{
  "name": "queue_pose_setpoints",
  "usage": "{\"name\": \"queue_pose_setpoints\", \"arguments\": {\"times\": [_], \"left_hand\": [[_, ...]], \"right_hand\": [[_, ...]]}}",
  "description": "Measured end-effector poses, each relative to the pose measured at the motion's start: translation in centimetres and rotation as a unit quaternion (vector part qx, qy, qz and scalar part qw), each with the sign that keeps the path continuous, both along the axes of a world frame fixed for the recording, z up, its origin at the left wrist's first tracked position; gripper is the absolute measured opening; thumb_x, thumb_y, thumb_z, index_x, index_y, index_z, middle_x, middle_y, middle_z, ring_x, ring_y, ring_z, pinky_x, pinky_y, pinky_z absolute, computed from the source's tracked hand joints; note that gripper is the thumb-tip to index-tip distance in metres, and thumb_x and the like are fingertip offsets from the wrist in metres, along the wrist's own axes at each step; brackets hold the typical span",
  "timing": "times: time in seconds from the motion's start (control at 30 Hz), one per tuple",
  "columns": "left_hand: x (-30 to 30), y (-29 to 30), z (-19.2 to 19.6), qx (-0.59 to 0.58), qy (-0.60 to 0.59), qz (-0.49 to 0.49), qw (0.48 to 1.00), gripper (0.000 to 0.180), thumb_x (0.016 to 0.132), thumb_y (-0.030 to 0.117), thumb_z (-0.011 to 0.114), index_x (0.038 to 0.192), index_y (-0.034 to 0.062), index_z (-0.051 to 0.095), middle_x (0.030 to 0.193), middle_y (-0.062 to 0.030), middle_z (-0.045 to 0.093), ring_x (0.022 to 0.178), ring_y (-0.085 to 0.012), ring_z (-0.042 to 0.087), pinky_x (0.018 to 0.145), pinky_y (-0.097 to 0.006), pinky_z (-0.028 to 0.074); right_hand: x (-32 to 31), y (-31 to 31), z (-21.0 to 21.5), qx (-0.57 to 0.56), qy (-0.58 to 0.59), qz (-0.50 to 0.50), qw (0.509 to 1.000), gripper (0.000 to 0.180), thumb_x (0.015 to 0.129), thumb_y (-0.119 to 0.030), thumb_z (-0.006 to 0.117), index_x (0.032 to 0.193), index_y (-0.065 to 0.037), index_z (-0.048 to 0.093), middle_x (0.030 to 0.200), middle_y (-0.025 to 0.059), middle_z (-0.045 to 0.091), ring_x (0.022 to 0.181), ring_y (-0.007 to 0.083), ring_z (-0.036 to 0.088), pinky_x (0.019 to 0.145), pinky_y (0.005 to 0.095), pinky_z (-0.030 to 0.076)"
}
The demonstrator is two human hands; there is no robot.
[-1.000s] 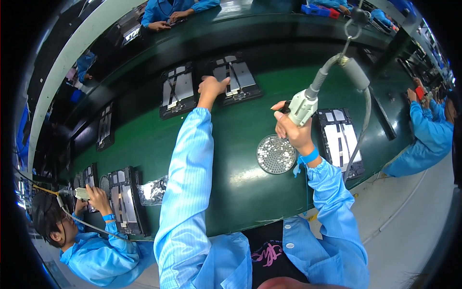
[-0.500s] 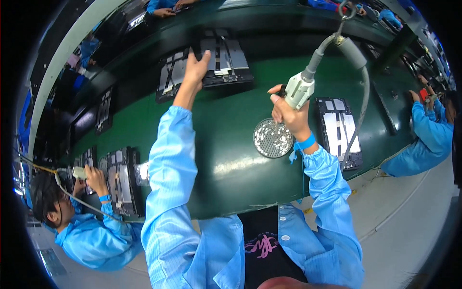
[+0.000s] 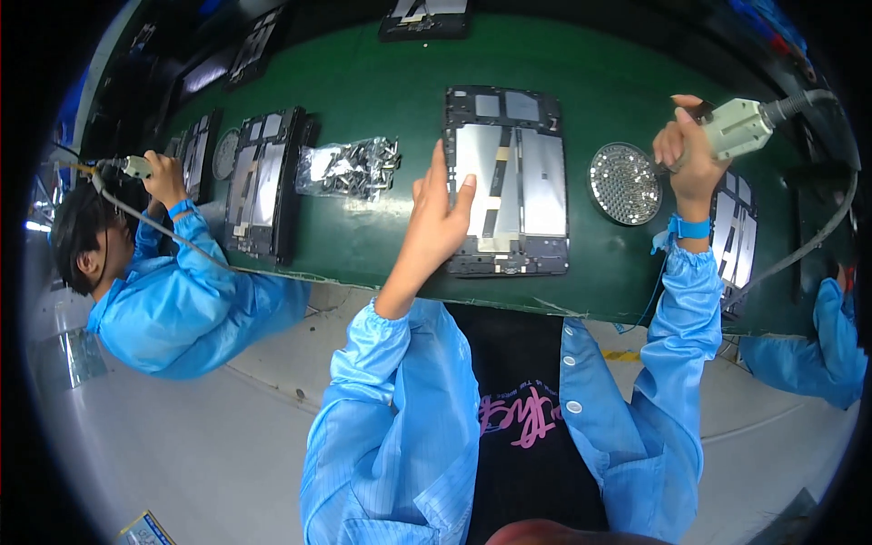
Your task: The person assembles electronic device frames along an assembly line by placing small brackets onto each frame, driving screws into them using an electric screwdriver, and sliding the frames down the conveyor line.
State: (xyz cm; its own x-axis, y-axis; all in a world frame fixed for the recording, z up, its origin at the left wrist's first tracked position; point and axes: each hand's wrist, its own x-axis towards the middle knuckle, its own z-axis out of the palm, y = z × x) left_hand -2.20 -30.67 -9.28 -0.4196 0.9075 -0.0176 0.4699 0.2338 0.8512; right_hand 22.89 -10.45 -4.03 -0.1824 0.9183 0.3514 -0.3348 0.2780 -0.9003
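An opened tablet [image 3: 542, 191], black-framed with silver battery panels and a dark ribbon strip, lies on the green bench in front of me. My left hand [image 3: 438, 213] grips its left edge, thumb over the top face and fingers along the side. In my right hand [image 3: 688, 156] is a pale electric screwdriver [image 3: 738, 129], tilted sideways, its grey cord leading off to the right. The fingers curl round its front end, so the bit is hidden. Just left of that hand sits a round perforated dish [image 3: 625, 184] of small shiny pieces.
Another opened tablet [image 3: 734, 232] lies right of the screwdriver hand. Left of mine are a clear bag of small dark parts [image 3: 350, 169] and stacked tablets [image 3: 263, 186] beside a co-worker [image 3: 173, 282] holding a similar screwdriver. One more tablet [image 3: 424, 20] lies at the far side.
My left hand has come back from the far tablets, and a tablet now lies close in front of me. The screwdriver in my right hand has tipped sideways. The whole view has shifted.
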Motion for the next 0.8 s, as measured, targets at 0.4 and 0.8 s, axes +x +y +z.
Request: {"name": "queue_pose_setpoints", "arguments": {"times": [0.4, 0.8], "left_hand": [[-10.4, 0.4, -0.5, 0.046, 0.324, 0.013, 0.945, 0.028, 0.08, 0.02, 0.079, 0.09, -0.0028, 0.067, 0.088, -0.0165, 0.066, 0.08, -0.031, 0.065, 0.074, -0.041, 0.052], [-9.9, 0.7, 0.2, 0.062, 0.282, 0.077, 0.954, 0.017, 0.089, 0.015, 0.071, 0.093, -0.0013, 0.07, 0.081, -0.0101, 0.069, 0.067, -0.016, 0.061, 0.063, -0.031, 0.048]], "right_hand": [[-0.7, -2.4, -0.3, 0.04, -0.057, 0.034, 0.997, 0.02, 0.09, -0.004, 0.057, 0.107, 0.007, 0.061, 0.054, 0.001, 0.043, 0.043, 0.0124, 0.047, 0.043, 0.0284, 0.042], [-0.4, -2.2, -1.3, 0.042, -0.036, 0.05, 0.997, 0.02, 0.088, -0.003, 0.054, 0.104, 0.007, 0.061, 0.052, 0.002, 0.043, 0.04, 0.0108, 0.043, 0.042, 0.0292, 0.041]]}}
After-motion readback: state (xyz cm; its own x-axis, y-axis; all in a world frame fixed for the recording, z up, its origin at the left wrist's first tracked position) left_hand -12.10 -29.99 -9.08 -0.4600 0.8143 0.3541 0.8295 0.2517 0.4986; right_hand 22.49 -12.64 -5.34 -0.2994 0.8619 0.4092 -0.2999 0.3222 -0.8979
